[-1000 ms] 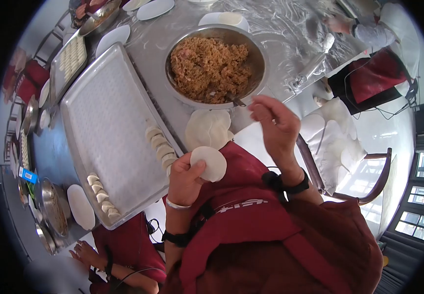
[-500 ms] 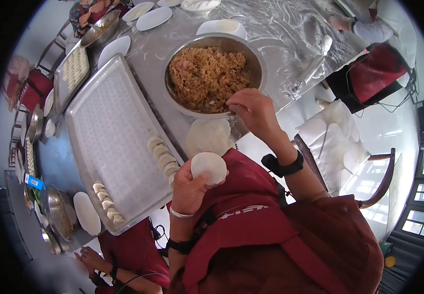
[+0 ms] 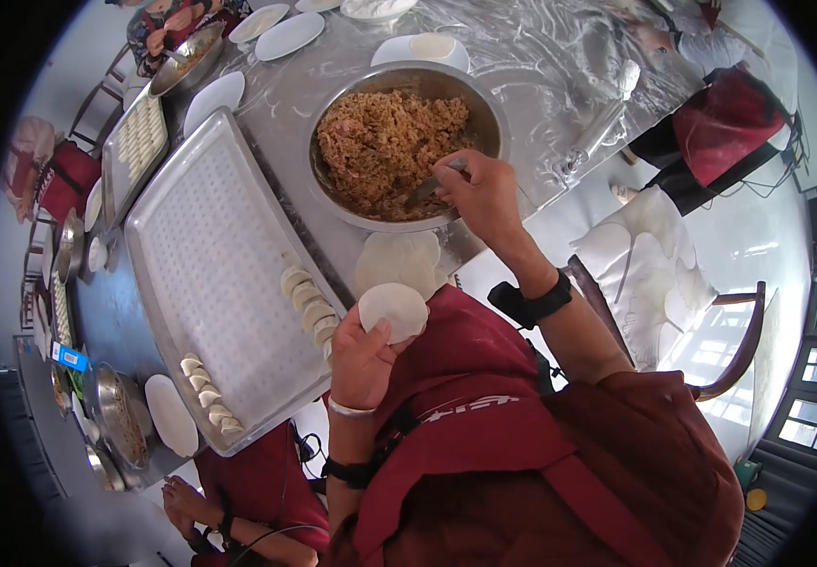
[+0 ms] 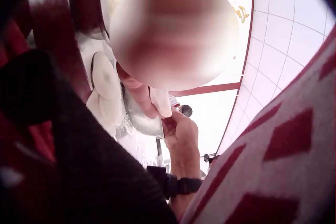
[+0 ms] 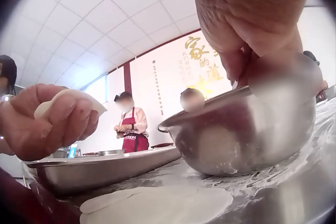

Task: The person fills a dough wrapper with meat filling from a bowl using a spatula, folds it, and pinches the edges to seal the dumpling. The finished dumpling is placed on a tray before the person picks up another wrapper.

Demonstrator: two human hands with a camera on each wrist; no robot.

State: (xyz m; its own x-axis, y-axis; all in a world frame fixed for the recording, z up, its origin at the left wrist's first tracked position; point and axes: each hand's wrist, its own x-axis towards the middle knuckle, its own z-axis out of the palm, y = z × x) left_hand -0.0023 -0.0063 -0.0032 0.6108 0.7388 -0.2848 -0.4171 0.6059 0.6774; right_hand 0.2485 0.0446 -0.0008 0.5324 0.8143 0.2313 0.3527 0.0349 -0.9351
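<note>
My left hand (image 3: 359,370) pinches a round white dumpling wrapper (image 3: 393,312), thumb on top, in front of the apron. In the right wrist view that wrapper (image 5: 71,100) lies slightly cupped across the fingers. My right hand (image 3: 486,194) grips the handle of a metal spoon (image 3: 421,193) over the near right rim of a steel bowl (image 3: 486,121). The spoon's tip sits in brown minced filling (image 3: 385,142), which fills much of the bowl. Between the bowl and my left hand lies a spread of wrappers (image 3: 394,262) on the table.
A large metal tray (image 3: 215,227) stands left, with folded dumplings (image 3: 309,304) along its right edge and several more (image 3: 206,392) at its near left corner. White plates (image 3: 290,36) and a floury rolling pin (image 3: 607,123) lie farther back. Other people stand around the table.
My right hand has moved left to the bowl and taken hold of the spoon, whose end has shifted into the filling. My left hand still holds the wrapper, almost in place.
</note>
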